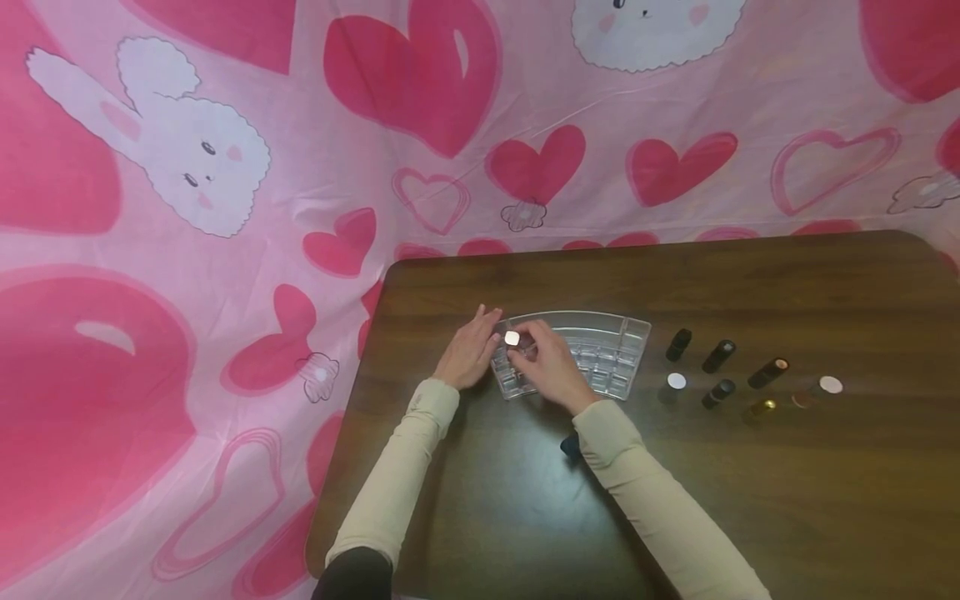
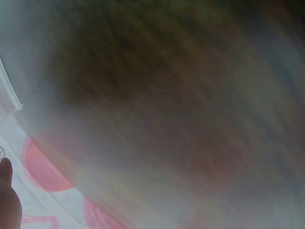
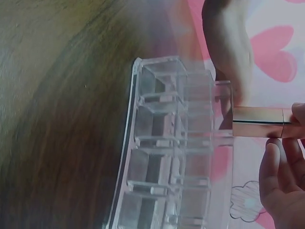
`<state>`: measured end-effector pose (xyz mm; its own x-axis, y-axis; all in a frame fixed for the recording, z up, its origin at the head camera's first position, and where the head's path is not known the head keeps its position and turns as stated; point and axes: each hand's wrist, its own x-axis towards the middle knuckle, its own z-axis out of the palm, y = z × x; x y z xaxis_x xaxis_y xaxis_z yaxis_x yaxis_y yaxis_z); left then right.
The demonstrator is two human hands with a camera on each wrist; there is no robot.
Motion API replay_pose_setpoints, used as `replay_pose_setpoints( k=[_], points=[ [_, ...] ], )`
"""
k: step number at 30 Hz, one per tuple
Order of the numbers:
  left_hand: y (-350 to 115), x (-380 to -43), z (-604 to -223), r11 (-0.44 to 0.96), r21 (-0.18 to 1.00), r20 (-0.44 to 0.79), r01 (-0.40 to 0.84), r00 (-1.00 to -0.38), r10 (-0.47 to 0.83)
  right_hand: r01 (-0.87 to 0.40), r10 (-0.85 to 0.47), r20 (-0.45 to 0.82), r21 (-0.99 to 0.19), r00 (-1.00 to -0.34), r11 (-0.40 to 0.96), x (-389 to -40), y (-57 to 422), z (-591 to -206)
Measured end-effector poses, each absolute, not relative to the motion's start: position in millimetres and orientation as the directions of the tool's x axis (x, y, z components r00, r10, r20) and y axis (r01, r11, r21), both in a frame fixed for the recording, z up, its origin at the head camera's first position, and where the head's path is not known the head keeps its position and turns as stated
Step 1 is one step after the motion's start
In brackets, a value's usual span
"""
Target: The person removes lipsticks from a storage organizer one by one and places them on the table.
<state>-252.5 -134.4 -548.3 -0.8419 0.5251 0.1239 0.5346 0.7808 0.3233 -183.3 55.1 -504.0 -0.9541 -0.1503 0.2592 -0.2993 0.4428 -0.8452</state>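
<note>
My right hand [image 1: 551, 367] pinches a shiny rose-gold lipstick tube [image 3: 257, 121] between thumb and fingers, over the left part of a clear multi-compartment organizer [image 1: 636, 342]. In the head view its bright square end faces up. At the organizer's left end is my left hand [image 1: 467, 350], fingers extended along that side. Small square compartments [image 3: 155, 124] line the organizer in the right wrist view, beside the tube. The left wrist view is mostly blurred, with a fingertip [image 2: 5, 171] at its lower left.
To the right on the brown table [image 1: 825, 500] stand several tubes: black ones [image 1: 719, 356], a gold one [image 1: 761, 409] and pale-topped ones [image 1: 676, 382]. A dark object [image 1: 571, 447] lies partly behind my right forearm. Pink heart-print cloth [image 1: 187, 333] hangs behind and left.
</note>
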Motion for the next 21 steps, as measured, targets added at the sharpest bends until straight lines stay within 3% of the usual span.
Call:
replay_pose_setpoints(
  k=[21],
  points=[
    [-134, -250, -545, 0.82, 0.23, 0.067, 0.523, -0.85, 0.523, -0.328, -0.096, 0.321, -0.823, -0.942, 0.465, -174, 94, -491]
  ],
)
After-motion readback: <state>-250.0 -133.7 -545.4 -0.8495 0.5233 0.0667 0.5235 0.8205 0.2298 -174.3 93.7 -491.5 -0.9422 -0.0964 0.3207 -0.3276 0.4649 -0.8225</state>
